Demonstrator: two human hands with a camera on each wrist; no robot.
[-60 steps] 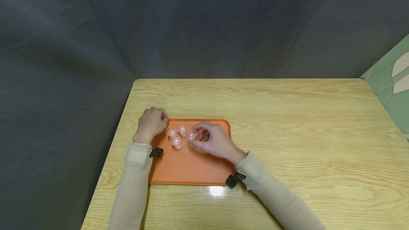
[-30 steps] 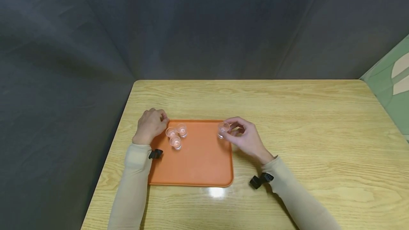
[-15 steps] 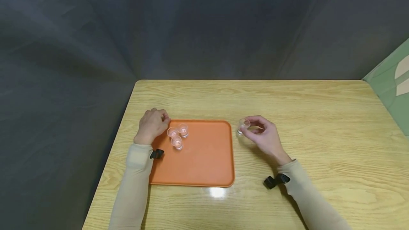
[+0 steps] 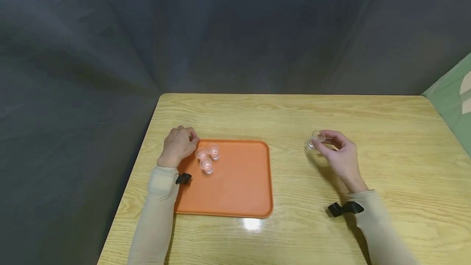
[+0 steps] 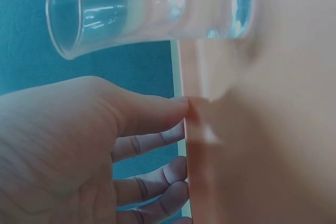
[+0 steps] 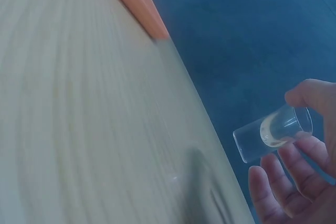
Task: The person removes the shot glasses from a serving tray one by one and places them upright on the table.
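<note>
Above the table, right of the orange tray (image 4: 239, 187), my right hand (image 4: 342, 156) holds a small clear shot glass (image 6: 273, 132). Thumb and fingers pinch it near the rim, and its thick base points down toward the table. My left hand (image 4: 178, 145) is at the tray's far left corner; in the left wrist view its thumb (image 5: 152, 111) and curled fingertips meet at the tray's rim. Three more clear shot glasses, a left one (image 4: 201, 154), a right one (image 4: 214, 151) and a nearer one (image 4: 207, 166), stand upright close together on the tray beside that hand.
The tray lies on the left part of a wood-grain table (image 4: 368, 122). Dark curtains (image 4: 250, 32) rise behind the table and along its left side. A green patterned surface (image 4: 450, 97) shows past the right edge.
My right hand has lifted one shot glass from the group and carried it right, past the tray's right edge and over the table. My left hand has stayed at the tray corner.
</note>
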